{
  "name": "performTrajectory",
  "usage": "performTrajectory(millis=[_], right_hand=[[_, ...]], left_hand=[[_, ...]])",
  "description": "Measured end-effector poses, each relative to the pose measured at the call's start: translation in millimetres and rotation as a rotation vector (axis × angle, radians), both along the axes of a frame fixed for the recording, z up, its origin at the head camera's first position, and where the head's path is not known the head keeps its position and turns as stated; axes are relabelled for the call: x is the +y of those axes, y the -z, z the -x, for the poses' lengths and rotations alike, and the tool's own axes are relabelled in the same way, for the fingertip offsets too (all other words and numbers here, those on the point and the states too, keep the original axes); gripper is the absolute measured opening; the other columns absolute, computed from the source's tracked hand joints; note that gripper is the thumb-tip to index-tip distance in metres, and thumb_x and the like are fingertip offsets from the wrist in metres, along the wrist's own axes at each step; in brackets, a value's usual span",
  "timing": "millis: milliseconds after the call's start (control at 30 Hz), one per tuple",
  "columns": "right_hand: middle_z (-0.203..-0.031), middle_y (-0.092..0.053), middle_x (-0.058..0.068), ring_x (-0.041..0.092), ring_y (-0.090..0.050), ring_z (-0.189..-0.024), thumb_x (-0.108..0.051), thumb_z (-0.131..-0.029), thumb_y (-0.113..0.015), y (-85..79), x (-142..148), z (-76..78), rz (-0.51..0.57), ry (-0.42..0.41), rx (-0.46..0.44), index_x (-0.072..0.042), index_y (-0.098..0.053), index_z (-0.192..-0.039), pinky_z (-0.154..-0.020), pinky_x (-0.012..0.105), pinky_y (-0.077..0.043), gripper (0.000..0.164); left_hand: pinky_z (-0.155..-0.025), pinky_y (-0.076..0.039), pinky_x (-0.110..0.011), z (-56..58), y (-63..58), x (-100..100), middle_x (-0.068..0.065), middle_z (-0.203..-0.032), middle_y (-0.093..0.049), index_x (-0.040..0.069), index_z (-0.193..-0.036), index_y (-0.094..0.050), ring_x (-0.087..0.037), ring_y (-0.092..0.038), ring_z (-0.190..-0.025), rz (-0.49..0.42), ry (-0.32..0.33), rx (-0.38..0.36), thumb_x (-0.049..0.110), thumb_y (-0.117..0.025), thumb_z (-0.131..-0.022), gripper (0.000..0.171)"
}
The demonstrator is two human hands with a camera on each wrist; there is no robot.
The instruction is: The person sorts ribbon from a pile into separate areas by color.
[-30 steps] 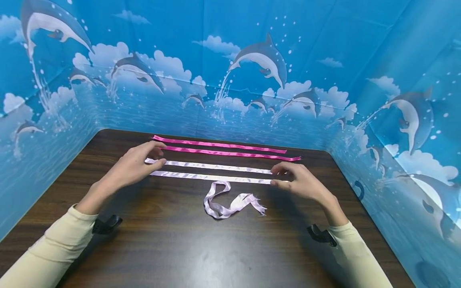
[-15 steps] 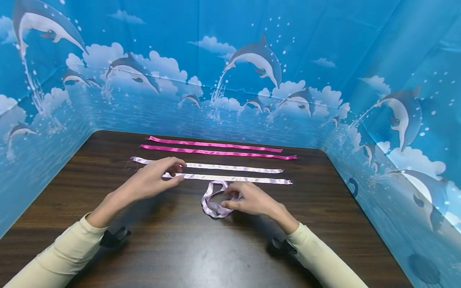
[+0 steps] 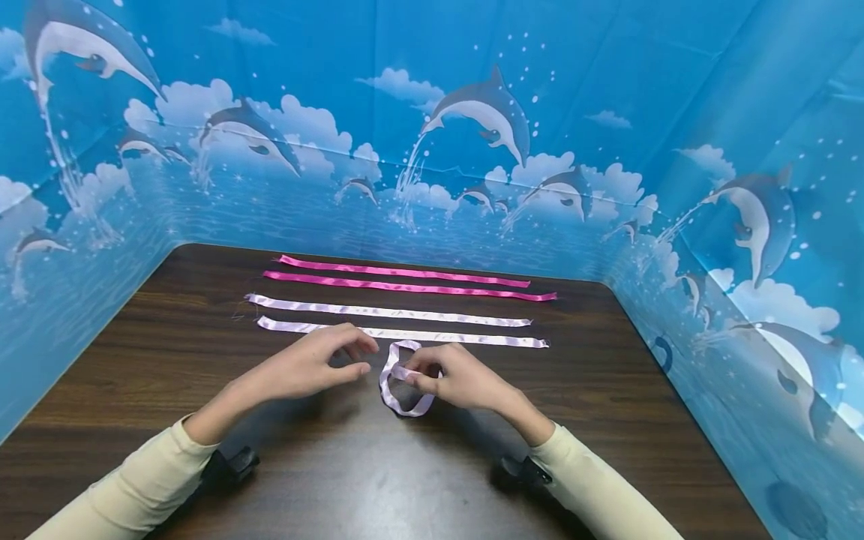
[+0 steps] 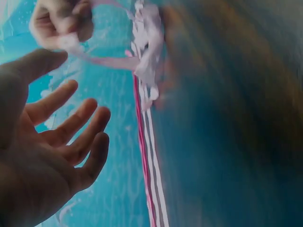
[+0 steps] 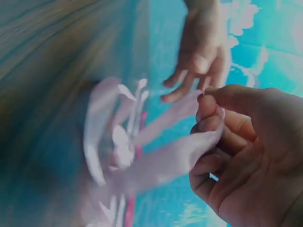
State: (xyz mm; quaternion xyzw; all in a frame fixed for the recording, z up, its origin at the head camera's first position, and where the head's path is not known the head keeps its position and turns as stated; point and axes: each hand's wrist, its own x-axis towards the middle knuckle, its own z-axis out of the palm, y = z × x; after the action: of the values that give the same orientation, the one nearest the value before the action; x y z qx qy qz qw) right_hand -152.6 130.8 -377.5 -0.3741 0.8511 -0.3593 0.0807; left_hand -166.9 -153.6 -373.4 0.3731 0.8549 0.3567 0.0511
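Observation:
A pale lilac satin ribbon (image 3: 389, 379) loops on the table below the straight strips. My right hand (image 3: 466, 375) pinches one end of it between thumb and fingers, lifted above the rest, as the right wrist view shows with the ribbon (image 5: 161, 161) trailing from the fingertips. My left hand (image 3: 310, 364) is just left of the loop, thumb and fingers apart, holding nothing. In the left wrist view the left hand (image 4: 57, 142) has its fingers spread loosely, close under the raised ribbon (image 4: 113, 62).
Two pale lilac ribbons (image 3: 405, 313) lie straight and side by side across the table (image 3: 324, 480). Behind them run two bright pink ribbons (image 3: 412, 285). A blue dolphin-print curtain (image 3: 418, 217) walls the table at the back and sides.
My right hand has come left from the ends of the straight lilac ribbons and picked up the loose one's end. My left hand has moved right, toward it.

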Motion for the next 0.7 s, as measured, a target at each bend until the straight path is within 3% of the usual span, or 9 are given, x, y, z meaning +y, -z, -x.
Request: performTrajectory(millis=[167, 267, 467, 600, 700], right_hand=[[-0.071, -0.058, -0.010, 0.005, -0.050, -0.062, -0.017, -0.100, -0.067, -26.6, 4.3, -11.6, 0.065, -0.063, -0.051, -0.014, -0.074, -0.105, -0.056, 0.026, -0.042, 0.009], [-0.073, -0.058, -0.011, 0.005, -0.048, -0.060, -0.018, -0.102, -0.066, -36.6, 4.1, -16.7, 0.084, -0.113, -0.083, -0.013, -0.074, -0.108, -0.055, 0.025, -0.041, 0.012], [-0.073, -0.055, -0.007, 0.009, -0.044, -0.058, -0.022, -0.102, -0.065, -50.1, 6.8, -20.4, 0.131, -0.214, -0.152, -0.016, -0.075, -0.108, -0.054, 0.026, -0.038, 0.012], [-0.072, -0.057, 0.000, 0.013, -0.046, -0.057, -0.017, -0.102, -0.065, -59.7, 15.6, -20.1, 0.190, -0.223, -0.246, -0.013, -0.074, -0.108, -0.051, 0.029, -0.040, 0.012], [-0.071, -0.058, 0.007, 0.016, -0.048, -0.057, -0.018, -0.102, -0.065, -64.5, 25.1, -18.3, 0.207, -0.180, -0.260, -0.011, -0.075, -0.107, -0.049, 0.030, -0.041, 0.012]], left_hand=[[-0.099, -0.042, -0.061, -13.7, 2.0, 14.1, -0.002, -0.145, -0.048, 0.022, -0.144, -0.056, -0.027, -0.049, -0.130, -0.018, 0.083, -0.041, 0.040, -0.073, -0.095, 0.056], [-0.102, -0.038, -0.063, -21.1, 0.8, 19.2, -0.001, -0.154, -0.040, 0.028, -0.148, -0.052, -0.026, -0.040, -0.138, -0.027, 0.142, -0.087, 0.039, -0.073, -0.095, 0.058], [-0.103, -0.036, -0.064, -26.3, -5.2, 23.3, 0.007, -0.148, -0.047, 0.028, -0.132, -0.065, -0.023, -0.044, -0.134, -0.154, 0.300, -0.262, 0.026, -0.068, -0.100, 0.032], [-0.102, -0.032, -0.068, -24.2, -12.4, 21.0, 0.007, -0.139, -0.056, 0.022, -0.117, -0.071, -0.023, -0.049, -0.130, -0.211, 0.327, -0.300, 0.020, -0.067, -0.100, 0.018], [-0.101, -0.034, -0.067, -22.2, -17.9, 18.0, 0.007, -0.135, -0.060, 0.019, -0.112, -0.071, -0.022, -0.053, -0.126, -0.224, 0.321, -0.304, 0.020, -0.068, -0.099, 0.013]])
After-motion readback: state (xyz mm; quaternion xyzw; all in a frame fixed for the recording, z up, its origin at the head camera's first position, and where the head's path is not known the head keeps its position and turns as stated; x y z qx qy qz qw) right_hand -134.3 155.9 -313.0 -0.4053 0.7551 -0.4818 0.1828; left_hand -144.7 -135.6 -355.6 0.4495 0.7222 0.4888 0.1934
